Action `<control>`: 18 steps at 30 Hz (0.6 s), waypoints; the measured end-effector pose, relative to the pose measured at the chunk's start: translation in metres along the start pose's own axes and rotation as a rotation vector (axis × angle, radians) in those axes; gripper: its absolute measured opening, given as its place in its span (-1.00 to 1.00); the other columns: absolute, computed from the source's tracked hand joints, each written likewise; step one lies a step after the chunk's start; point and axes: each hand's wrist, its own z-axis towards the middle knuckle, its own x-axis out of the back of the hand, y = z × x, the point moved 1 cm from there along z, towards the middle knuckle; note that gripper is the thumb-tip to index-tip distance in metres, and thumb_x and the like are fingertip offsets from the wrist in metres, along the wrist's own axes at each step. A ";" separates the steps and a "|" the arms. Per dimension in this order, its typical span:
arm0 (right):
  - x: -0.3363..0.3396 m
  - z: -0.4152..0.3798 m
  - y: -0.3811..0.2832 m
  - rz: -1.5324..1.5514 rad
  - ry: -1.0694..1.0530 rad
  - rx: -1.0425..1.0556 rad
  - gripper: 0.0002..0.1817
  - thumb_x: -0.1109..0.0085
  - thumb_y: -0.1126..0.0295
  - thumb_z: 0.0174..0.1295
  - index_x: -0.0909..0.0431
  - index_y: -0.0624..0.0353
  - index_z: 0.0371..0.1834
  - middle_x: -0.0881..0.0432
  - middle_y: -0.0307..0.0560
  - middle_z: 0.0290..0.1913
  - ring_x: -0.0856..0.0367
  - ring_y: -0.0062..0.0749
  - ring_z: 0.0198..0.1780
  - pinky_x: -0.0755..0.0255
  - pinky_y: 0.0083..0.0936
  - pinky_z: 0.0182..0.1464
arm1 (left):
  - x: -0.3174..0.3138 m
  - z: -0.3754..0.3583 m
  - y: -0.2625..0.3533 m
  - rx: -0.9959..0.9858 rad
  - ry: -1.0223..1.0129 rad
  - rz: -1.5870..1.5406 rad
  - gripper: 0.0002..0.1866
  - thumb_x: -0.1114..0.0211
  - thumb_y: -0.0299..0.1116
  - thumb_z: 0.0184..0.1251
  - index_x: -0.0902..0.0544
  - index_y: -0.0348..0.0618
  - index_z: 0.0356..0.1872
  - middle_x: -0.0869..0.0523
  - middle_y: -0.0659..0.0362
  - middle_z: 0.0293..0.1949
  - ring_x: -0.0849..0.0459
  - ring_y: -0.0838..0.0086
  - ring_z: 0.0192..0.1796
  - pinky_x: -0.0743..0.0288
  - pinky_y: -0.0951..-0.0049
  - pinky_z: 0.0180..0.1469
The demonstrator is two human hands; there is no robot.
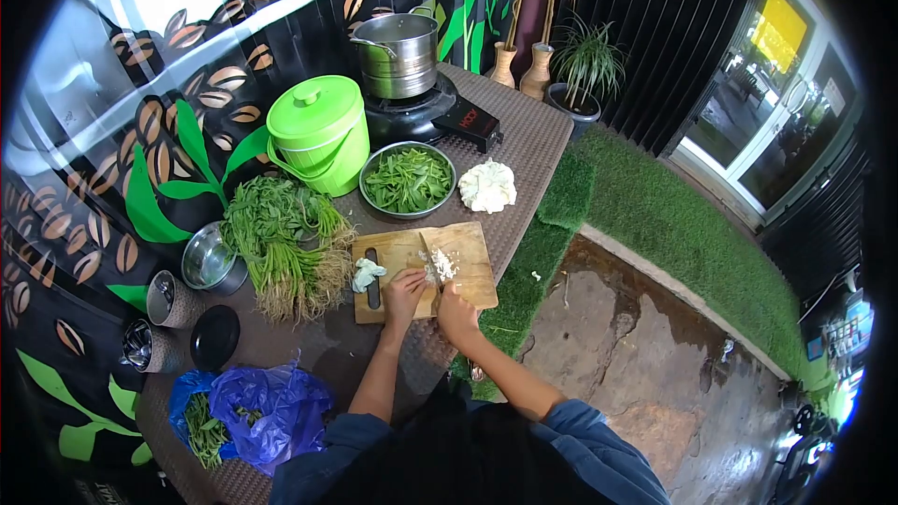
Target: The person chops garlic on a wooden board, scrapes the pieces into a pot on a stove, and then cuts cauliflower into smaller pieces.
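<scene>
A wooden cutting board (479, 271) lies at the table's right edge with finely chopped white pieces (445, 265) on it. My right hand (457, 315) is closed round the handle of a knife (427, 248), whose blade points away from me over the board. Just left of the blade, my left hand (405, 294) has its fingers bent and pressed together on the board; what they pinch is hidden. A small crumpled pale piece (368, 274) rests near the board's handle slot. Behind the board stand a bowl of cut green leaves (409, 180) and a white ruffled clump (488, 186).
Left of the board lies a bunch of rooted greens (285, 243) beside a metal bowl (213, 259). A lidded green bucket (319, 136) and a pot (397, 56) on a gas stove (409, 117) stand behind. A blue plastic bag (267, 411) sits at the near left.
</scene>
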 end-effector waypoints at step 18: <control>0.040 0.026 0.022 0.120 -0.092 0.033 -0.62 0.01 0.20 0.30 -0.35 0.33 -0.03 -0.63 0.37 -0.33 -0.63 0.25 -0.17 -0.48 0.05 -0.10 | 0.001 -0.007 0.028 -0.302 0.186 0.595 -0.73 -0.50 -0.39 -0.02 -0.74 -0.24 -0.25 -0.63 0.08 -0.22 -0.54 0.19 -0.08 -0.45 0.26 -0.03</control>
